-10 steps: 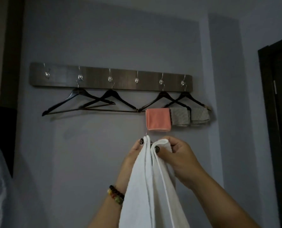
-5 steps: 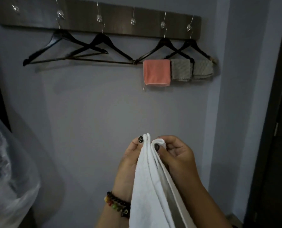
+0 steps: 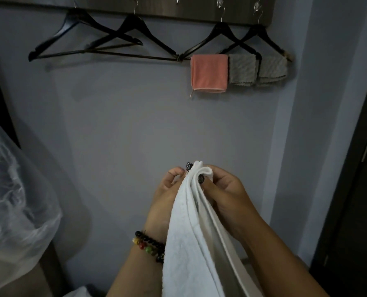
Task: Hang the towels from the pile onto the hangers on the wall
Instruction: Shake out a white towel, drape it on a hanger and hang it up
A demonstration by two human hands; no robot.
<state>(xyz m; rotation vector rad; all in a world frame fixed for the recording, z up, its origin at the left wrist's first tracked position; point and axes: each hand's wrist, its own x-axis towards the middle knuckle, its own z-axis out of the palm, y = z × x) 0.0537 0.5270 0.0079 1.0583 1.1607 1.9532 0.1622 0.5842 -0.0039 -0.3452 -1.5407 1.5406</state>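
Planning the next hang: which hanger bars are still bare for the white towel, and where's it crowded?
Free: the two left hangers, bars bare from the left tip to the knot beside the pink towel. Crowded: the two right hangers, with pink and two grey towels edge to edge. Both hands hold the white towel.

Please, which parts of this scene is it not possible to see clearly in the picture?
- Head view: the lower end of the white towel runs off the bottom edge.
- The rack board and its hooks are cut by the top edge.
- The left hand fingers are partly behind the towel; the right hand pinches its top.
- The towel pile is not visible.
- What the clear plastic covers is unclear.
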